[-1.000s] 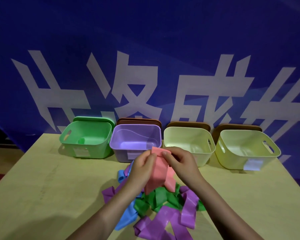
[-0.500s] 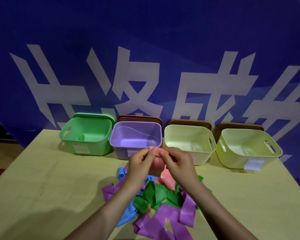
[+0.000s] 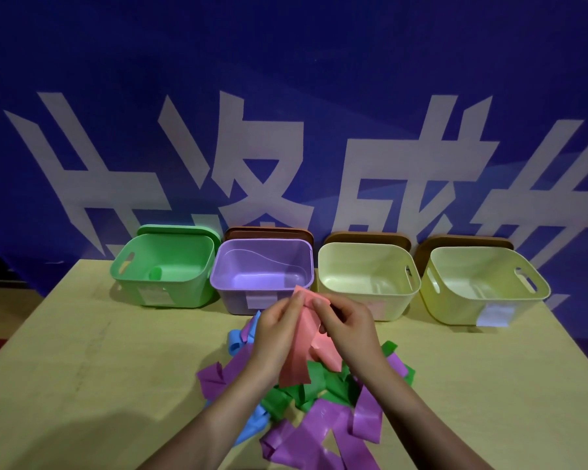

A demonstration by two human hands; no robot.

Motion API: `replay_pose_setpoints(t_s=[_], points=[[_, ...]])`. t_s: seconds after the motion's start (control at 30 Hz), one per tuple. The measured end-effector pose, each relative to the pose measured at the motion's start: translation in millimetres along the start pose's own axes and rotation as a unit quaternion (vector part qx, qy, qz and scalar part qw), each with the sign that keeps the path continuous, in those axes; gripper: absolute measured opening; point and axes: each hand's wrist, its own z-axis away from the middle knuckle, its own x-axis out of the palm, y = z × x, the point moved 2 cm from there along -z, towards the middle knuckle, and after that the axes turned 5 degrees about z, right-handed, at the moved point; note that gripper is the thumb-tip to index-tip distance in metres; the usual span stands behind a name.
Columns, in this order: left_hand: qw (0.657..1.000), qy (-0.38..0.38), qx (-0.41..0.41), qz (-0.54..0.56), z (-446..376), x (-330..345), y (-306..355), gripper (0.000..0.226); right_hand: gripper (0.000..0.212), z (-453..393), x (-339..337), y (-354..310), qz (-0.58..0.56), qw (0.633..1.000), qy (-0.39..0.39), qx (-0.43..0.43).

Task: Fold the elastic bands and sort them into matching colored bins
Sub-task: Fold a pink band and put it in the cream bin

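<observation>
Both hands hold a pink elastic band (image 3: 302, 344) up over the table, in front of the purple bin (image 3: 262, 276). My left hand (image 3: 279, 329) pinches its top left corner and my right hand (image 3: 345, 325) pinches the top right, and the band hangs down doubled between them. Below lies a heap of loose bands: purple (image 3: 319, 435), green (image 3: 323, 385) and blue (image 3: 238, 340). A green bin (image 3: 165, 269) with one green roll inside stands at the back left. Two pale yellow bins (image 3: 367, 283) (image 3: 482, 290) stand to the right.
The four bins stand in a row along the back of the light wooden table (image 3: 99, 368), with lids leaning behind them against a blue banner (image 3: 286, 96). Paper labels are stuck on the bin fronts.
The hands drew together at the band's top edge, bunching it, then raised it slightly; now the pink band hangs longer and straighter between them.
</observation>
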Motion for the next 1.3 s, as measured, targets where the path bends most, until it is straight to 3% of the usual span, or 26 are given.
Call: replay_pose_setpoints(t_s=[0.1,0.2,0.37,0.47,0.63,0.73,0.83,0.97,1.07,1.3], points=[[1.000,-0.006,-0.012,-0.004,-1,0,-4,0.026,0.029,-1,-2,1,0.011,1.000,0.007,-0.013],[0.999,-0.003,-0.040,-0.001,-2,0,-7,0.030,0.018,-1,-3,2,0.038,0.998,0.008,-0.042],[0.997,-0.003,-0.078,0.013,-6,-2,-10,0.024,0.030,-2,-9,6,0.158,0.976,-0.003,-0.146],[0.995,0.014,-0.090,0.030,-8,-2,-8,0.020,0.033,-6,-14,7,0.205,0.961,-0.041,-0.181],[0.995,-0.021,-0.079,0.050,-6,-1,-10,0.025,0.034,-12,-25,3,0.214,0.946,-0.114,-0.215],[0.996,-0.038,-0.063,0.054,-7,1,-7,0.022,0.036,-11,-28,-1,0.183,0.956,-0.144,-0.180],[0.997,-0.059,-0.039,0.021,-8,-1,-7,0.030,0.033,-11,-27,-1,0.114,0.982,-0.110,-0.106],[0.995,-0.090,0.009,-0.032,-6,0,-4,0.022,0.019,-10,-22,-2,0.056,0.994,-0.088,-0.009],[0.995,-0.079,0.034,-0.051,-4,2,0,0.013,0.027,-8,-19,-6,0.028,0.996,-0.079,-0.003],[0.985,-0.064,0.106,-0.121,-4,0,3,0.019,0.028,-3,-14,-10,-0.017,0.999,-0.043,-0.029]])
